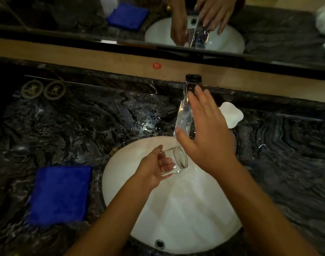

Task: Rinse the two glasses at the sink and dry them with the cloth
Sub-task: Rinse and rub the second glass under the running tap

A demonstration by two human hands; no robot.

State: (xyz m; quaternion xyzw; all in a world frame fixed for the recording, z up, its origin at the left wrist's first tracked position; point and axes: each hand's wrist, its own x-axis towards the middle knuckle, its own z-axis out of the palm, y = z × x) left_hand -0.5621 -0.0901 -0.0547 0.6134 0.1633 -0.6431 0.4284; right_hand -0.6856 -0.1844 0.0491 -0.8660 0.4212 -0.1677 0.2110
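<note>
My left hand [156, 169] holds a clear glass [178, 160] on its side over the white sink basin [185, 209], its mouth turned toward the right. My right hand [206, 133] rests on the chrome faucet [185, 109], fingers spread along its lever, thumb near the spout. Water drops show in the basin under the glass. A folded blue cloth [60, 194] lies flat on the dark marble counter left of the sink. A second glass is not in view.
Two round coasters [43, 89] sit at the counter's back left. A white scalloped dish [231, 114] lies behind my right hand. The counter around the faucet base is wet. A mirror [158, 19] runs along the back wall.
</note>
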